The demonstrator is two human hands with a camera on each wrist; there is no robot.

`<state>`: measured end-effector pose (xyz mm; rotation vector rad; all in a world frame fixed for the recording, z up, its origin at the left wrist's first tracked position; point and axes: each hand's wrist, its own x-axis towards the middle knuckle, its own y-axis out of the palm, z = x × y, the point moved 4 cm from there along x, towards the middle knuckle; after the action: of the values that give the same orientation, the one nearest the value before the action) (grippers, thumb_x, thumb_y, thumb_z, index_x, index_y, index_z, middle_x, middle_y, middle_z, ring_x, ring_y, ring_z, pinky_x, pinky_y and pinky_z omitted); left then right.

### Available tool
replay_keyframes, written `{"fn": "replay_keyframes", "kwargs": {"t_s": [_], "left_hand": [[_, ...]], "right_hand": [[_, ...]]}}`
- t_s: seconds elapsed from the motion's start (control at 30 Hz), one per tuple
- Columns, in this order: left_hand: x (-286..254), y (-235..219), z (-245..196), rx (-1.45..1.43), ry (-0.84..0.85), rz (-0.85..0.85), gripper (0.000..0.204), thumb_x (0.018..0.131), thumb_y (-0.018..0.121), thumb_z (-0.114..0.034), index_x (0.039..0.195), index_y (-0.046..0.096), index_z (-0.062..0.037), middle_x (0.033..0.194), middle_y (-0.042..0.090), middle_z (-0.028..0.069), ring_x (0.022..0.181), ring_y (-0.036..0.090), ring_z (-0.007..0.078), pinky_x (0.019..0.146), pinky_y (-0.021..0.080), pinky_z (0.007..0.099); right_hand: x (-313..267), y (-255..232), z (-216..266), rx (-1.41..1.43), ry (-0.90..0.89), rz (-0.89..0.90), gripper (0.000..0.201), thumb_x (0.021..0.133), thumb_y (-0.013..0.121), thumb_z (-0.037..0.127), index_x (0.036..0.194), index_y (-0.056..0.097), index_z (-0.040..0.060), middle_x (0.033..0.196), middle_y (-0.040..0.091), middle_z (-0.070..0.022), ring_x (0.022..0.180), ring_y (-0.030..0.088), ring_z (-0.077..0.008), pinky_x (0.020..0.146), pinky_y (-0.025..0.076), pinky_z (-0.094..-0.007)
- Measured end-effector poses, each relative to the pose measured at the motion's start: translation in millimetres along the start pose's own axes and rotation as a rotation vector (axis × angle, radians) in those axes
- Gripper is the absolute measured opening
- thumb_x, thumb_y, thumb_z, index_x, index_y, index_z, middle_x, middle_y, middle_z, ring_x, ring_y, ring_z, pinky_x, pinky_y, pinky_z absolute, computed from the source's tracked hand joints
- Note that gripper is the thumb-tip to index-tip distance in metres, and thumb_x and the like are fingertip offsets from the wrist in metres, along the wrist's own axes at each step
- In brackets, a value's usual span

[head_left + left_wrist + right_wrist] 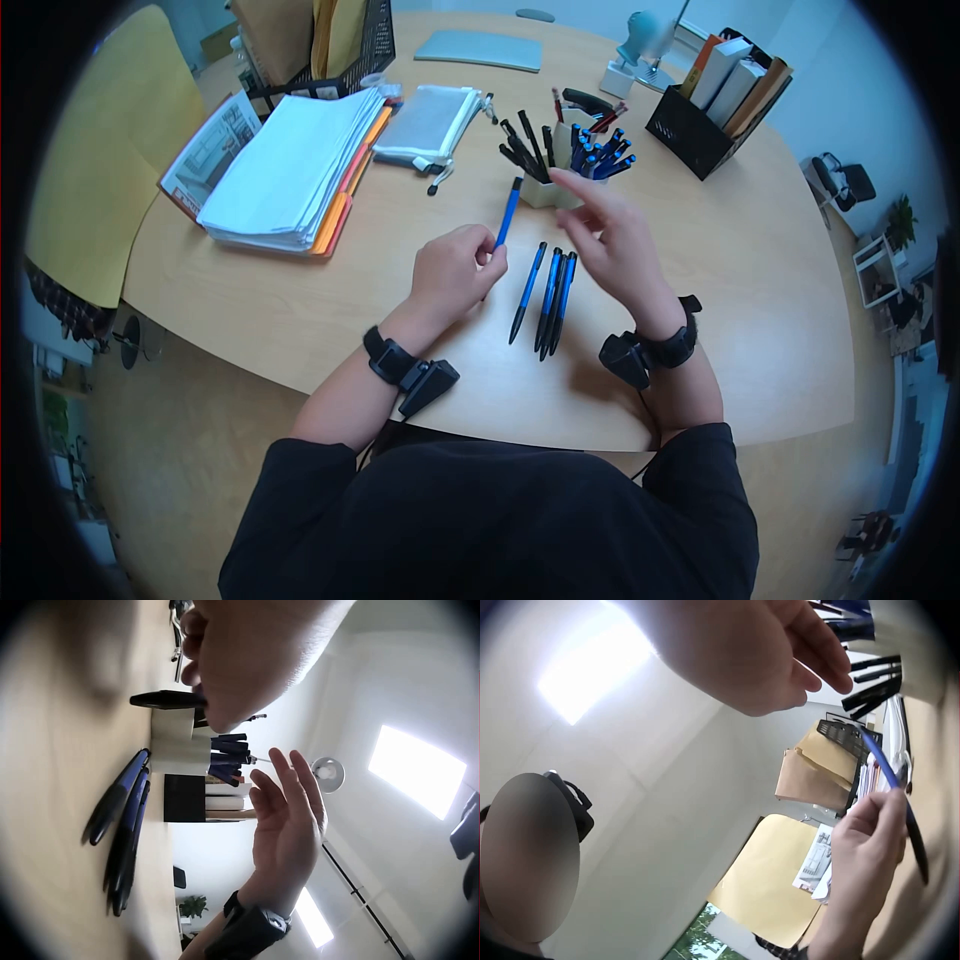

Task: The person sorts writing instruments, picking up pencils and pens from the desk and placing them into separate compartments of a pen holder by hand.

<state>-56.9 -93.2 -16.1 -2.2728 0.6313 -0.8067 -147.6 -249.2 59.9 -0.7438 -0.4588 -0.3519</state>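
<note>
My left hand (pixel 455 268) pinches a blue pen (pixel 511 208) between thumb and fingers, its black tip end (pixel 917 851) pointing down to the table. Raised at the front of the pale pen holder (pixel 540 194) is my right hand (pixel 618 240), fingers loosely extended with nothing in them. Black pens (pixel 527 146) stand in one section of the holder and blue pens (pixel 600 155) in another. Between my hands several blue-and-black pens lie on the table: one pen (pixel 528 292) slightly apart, the others (pixel 556 300) side by side.
A paper stack with orange dividers (pixel 290 170) and a zip pouch (pixel 428 122) lie to the left. Behind are a black file basket (pixel 375 50) and a closed silver laptop (pixel 480 50). A black file box (pixel 690 130) stands at the back right, near a small fan (pixel 637 40).
</note>
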Motion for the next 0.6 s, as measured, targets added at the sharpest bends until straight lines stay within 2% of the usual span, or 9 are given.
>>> {"fn": "replay_keyframes", "kwargs": {"t_s": [0.03, 0.1, 0.13, 0.2, 0.37, 0.43, 0.5, 0.57, 0.6], "left_hand": [[-2, -5, -8, -0.154, 0.106, -0.115, 0.019, 0.082, 0.064, -0.024, 0.076, 0.063, -0.006, 0.071, 0.064, 0.0083, 0.059, 0.062, 0.0249, 0.056, 0.05, 0.0357], [-6, -4, -14, -0.207, 0.152, -0.097, 0.014, 0.083, 0.066, -0.019, 0.079, 0.062, -0.006, 0.072, 0.063, 0.0061, 0.056, 0.06, 0.0195, 0.053, 0.048, 0.0302], [-8, -3, -18, -0.258, 0.202, -0.084, 0.012, 0.084, 0.067, -0.015, 0.079, 0.062, -0.0045, 0.071, 0.061, 0.0052, 0.054, 0.056, 0.0142, 0.05, 0.044, 0.0268], [-9, 1, -20, -0.309, 0.265, -0.062, 0.011, 0.085, 0.067, -0.009, 0.079, 0.061, -0.0033, 0.068, 0.058, 0.0032, 0.051, 0.052, 0.0077, 0.048, 0.04, 0.0227], [-11, 9, -20, -0.32, 0.251, -0.003, 0.007, 0.086, 0.065, -0.008, 0.084, 0.063, -0.002, 0.069, 0.059, 0.0033, 0.052, 0.052, 0.0063, 0.048, 0.039, 0.0221], [-11, 11, -18, -0.373, 0.153, -0.058, 0.006, 0.086, 0.064, -0.007, 0.09, 0.065, -0.0014, 0.071, 0.061, 0.0036, 0.052, 0.052, 0.0059, 0.049, 0.04, 0.0214], [-12, 12, -18, -0.321, 0.176, -0.027, 0.011, 0.086, 0.063, -0.008, 0.094, 0.066, -0.0012, 0.07, 0.062, 0.0053, 0.053, 0.053, 0.008, 0.049, 0.041, 0.0223], [-16, 23, -19, -0.195, 0.181, 0.173, 0.013, 0.086, 0.062, -0.014, 0.094, 0.067, -0.0044, 0.073, 0.064, 0.0077, 0.057, 0.06, 0.0215, 0.055, 0.049, 0.0298], [-17, 29, -18, -0.202, 0.217, 0.195, 0.015, 0.085, 0.065, -0.017, 0.093, 0.067, -0.0039, 0.066, 0.062, 0.0075, 0.053, 0.056, 0.0157, 0.052, 0.045, 0.0287]], "right_hand": [[-1, 1, 5, 0.002, -0.001, -0.022, 0.034, 0.086, 0.06, 0.003, 0.121, 0.058, 0.0019, 0.103, 0.067, -0.0163, 0.073, 0.068, -0.0228, 0.067, 0.054, -0.0309], [-5, 8, 7, 0.326, 0.189, 0.071, 0.04, 0.086, 0.062, 0.004, 0.125, 0.056, 0.0034, 0.104, 0.067, -0.0158, 0.07, 0.067, -0.0176, 0.066, 0.053, -0.0285], [-6, 10, 6, 0.448, 0.181, 0.085, 0.041, 0.086, 0.063, 0.005, 0.127, 0.056, 0.0042, 0.1, 0.068, -0.0139, 0.069, 0.066, -0.0124, 0.064, 0.052, -0.0259], [-8, 11, 9, 0.478, 0.18, 0.06, 0.04, 0.087, 0.063, 0.005, 0.126, 0.056, 0.0043, 0.096, 0.068, -0.013, 0.069, 0.066, -0.0119, 0.063, 0.051, -0.0255], [-11, 25, 9, 0.401, -0.049, -0.093, 0.034, 0.087, 0.063, 0.004, 0.121, 0.059, 0.0023, 0.083, 0.065, -0.0086, 0.065, 0.061, -0.0099, 0.058, 0.048, -0.0241], [-8, 4, 6, 0.347, -0.035, -0.195, 0.03, 0.087, 0.063, 0.002, 0.116, 0.062, 0.0019, 0.081, 0.064, -0.0082, 0.065, 0.061, -0.0117, 0.058, 0.047, -0.024], [-2, -21, -6, 0.224, -0.139, -0.384, 0.021, 0.086, 0.062, -0.002, 0.106, 0.066, 0.0009, 0.082, 0.063, -0.0099, 0.066, 0.062, -0.0135, 0.058, 0.048, -0.024], [1, -42, -7, 0.06, -0.226, -0.447, 0.019, 0.085, 0.063, -0.002, 0.104, 0.067, 0.0008, 0.086, 0.065, -0.011, 0.069, 0.064, -0.0166, 0.059, 0.05, -0.0264], [3, -47, -11, 0.06, -0.227, -0.458, 0.019, 0.085, 0.063, -0.002, 0.104, 0.067, 0.0008, 0.086, 0.065, -0.011, 0.069, 0.064, -0.0166, 0.059, 0.05, -0.0264]]}}
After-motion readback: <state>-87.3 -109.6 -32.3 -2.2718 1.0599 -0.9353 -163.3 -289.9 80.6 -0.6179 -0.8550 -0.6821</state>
